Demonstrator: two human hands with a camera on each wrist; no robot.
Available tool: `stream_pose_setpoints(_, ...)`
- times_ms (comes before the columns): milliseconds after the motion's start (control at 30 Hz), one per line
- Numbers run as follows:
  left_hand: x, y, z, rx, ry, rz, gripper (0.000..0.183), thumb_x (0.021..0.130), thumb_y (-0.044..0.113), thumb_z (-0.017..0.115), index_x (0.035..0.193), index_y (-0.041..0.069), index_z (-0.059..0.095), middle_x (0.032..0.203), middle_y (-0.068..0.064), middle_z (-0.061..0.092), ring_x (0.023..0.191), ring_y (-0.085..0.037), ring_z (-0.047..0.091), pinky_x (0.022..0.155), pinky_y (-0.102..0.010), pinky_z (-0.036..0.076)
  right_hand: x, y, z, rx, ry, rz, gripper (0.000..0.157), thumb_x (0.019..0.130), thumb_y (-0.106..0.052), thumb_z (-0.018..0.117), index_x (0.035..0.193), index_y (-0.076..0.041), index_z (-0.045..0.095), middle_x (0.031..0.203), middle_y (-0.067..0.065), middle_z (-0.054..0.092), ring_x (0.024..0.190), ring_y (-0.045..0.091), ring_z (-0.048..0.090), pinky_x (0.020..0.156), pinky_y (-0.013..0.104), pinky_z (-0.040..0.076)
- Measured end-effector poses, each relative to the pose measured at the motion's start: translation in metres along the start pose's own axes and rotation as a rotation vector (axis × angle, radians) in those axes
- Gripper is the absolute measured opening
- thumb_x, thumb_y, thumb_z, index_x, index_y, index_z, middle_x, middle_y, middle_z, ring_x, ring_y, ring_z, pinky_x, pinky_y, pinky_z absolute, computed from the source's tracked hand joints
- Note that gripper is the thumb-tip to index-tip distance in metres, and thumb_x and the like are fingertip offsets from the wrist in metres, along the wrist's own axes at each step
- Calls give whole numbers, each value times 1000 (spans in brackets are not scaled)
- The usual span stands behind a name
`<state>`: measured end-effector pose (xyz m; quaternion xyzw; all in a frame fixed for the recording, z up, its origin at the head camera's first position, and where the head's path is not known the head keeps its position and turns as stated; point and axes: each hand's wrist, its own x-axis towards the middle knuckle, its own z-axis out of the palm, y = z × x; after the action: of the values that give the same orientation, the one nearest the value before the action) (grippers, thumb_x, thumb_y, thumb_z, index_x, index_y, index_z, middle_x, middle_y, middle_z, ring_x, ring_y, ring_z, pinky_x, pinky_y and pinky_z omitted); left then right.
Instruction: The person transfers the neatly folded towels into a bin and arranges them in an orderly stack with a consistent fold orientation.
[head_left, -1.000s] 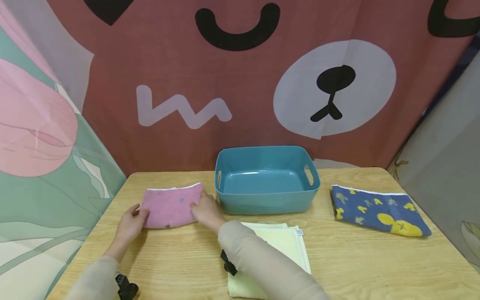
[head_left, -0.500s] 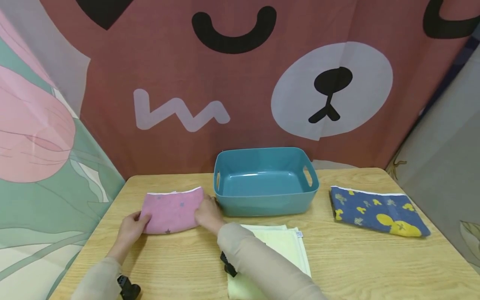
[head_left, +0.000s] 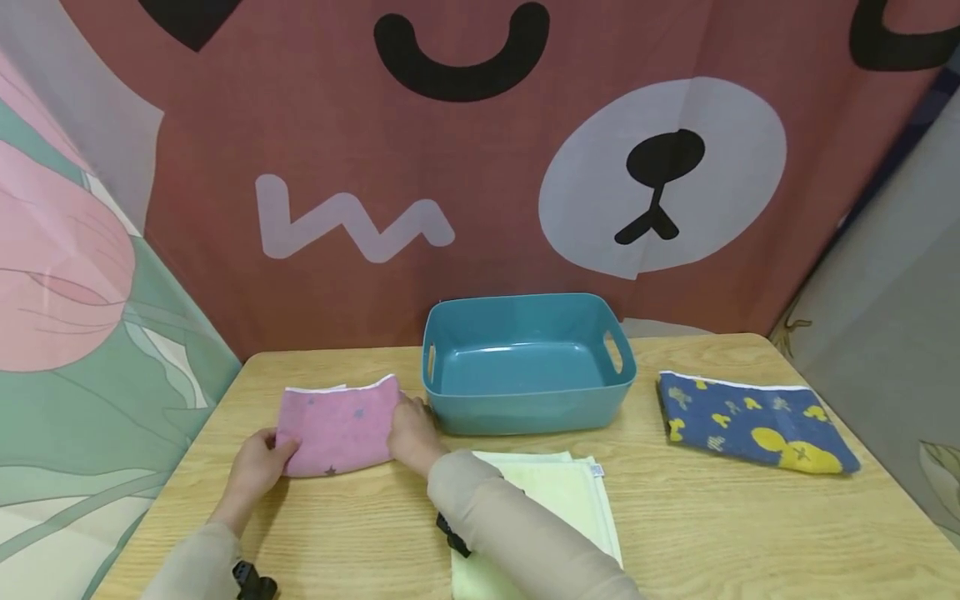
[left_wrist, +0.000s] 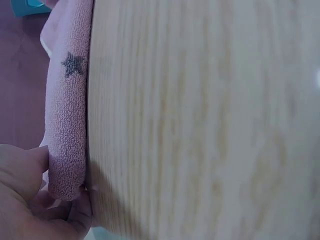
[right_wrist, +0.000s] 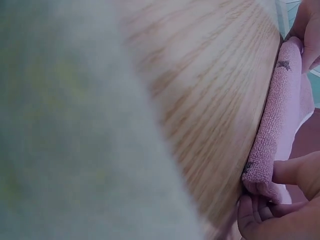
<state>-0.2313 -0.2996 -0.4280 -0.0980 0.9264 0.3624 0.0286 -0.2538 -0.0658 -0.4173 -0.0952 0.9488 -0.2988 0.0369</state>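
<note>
A folded pink towel (head_left: pixel 341 429) with small grey stars and a white edge lies at the left of the table. My left hand (head_left: pixel 258 467) pinches its left end, thumb on top and fingers underneath, as the left wrist view shows on the terry fold (left_wrist: pixel 68 125). At the opposite end, beside the teal basin, my right hand (head_left: pixel 414 433) grips the towel. In the right wrist view the right thumb (right_wrist: pixel 290 172) presses on top while the curled fingers go under the rolled front edge.
A teal basin (head_left: pixel 528 412) with handle holes stands at the back middle. A folded pale yellow towel (head_left: pixel 562 492) lies partly under my right forearm. To the right lies a folded blue towel (head_left: pixel 750 425) with yellow shapes. A bear-print cloth (head_left: pixel 360 292) hangs behind the wooden table (head_left: pixel 720 533).
The pink towel has shifted slightly toward the front of the table, with both hands still at its ends. The right fingers have moved further around its right end.
</note>
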Motion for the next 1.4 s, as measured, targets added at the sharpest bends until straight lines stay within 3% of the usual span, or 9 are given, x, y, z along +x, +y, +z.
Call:
stream_pose_setpoints(133, -2, 2, 1, 0, 3, 0, 50, 101, 15, 51, 129, -25, 40, 115, -38, 53, 101, -42, 52, 89, -51, 46, 1, 0, 0, -55, 17, -13, 34, 76, 5, 71, 109, 2, 67, 96, 8, 63, 93, 21, 57, 89, 32, 48)
stream_pose_setpoints(400, -4, 3, 2, 23, 8, -12, 51, 101, 15, 50, 130, -25, 40, 120, -41, 52, 105, -45, 53, 93, -56, 45, 2, -1, 0, -113, 3, -3, 6, 79, 2, 69, 84, -1, 70, 90, 9, 64, 89, 21, 57, 83, 31, 48)
stream_pose_setpoints(567, -4, 2, 0, 35, 13, 21, 50, 101, 16, 51, 127, -26, 40, 119, -42, 51, 107, -48, 52, 95, -58, 42, 1, -3, -1, -119, 5, -10, 10, 78, 3, 70, 87, -1, 70, 88, 9, 63, 87, 21, 57, 82, 32, 49)
stream_pose_setpoints(833, -8, 0, -2, 15, 17, 47, 51, 100, 16, 54, 128, -25, 39, 114, -39, 53, 102, -44, 53, 89, -54, 45, 2, -3, 0, -51, 13, 21, 32, 75, 5, 71, 106, 2, 64, 93, 9, 61, 93, 22, 58, 88, 33, 49)
stream_pose_setpoints(967, -12, -2, -5, 6, 20, 58, 52, 100, 17, 55, 129, -24, 39, 116, -40, 52, 104, -46, 54, 89, -54, 46, 4, -2, 1, -9, 20, 18, 32, 76, 5, 70, 107, 4, 62, 92, 10, 61, 91, 23, 60, 86, 33, 51)
stream_pose_setpoints(1067, -15, -2, -7, 4, 18, 58, 53, 100, 17, 55, 131, -23, 39, 120, -40, 51, 107, -46, 54, 90, -53, 47, 4, -1, 1, 12, 19, 19, 23, 77, 7, 68, 99, 4, 65, 88, 10, 63, 86, 22, 61, 80, 32, 52)
stream_pose_setpoints(1233, -19, -3, -11, -6, 14, 54, 55, 100, 19, 58, 132, -21, 40, 125, -40, 49, 111, -47, 54, 87, -47, 50, 5, -1, -1, 30, -4, 41, 11, 78, 10, 62, 81, -1, 65, 81, 7, 64, 72, 16, 57, 70, 29, 52)
stream_pose_setpoints(1400, -22, -7, -14, -42, 19, 47, 54, 98, 20, 60, 131, -20, 43, 123, -39, 52, 109, -44, 56, 76, -31, 53, 4, -3, -4, 54, -14, 60, 12, 79, 11, 62, 83, 0, 65, 83, 8, 63, 74, 16, 56, 72, 30, 53)
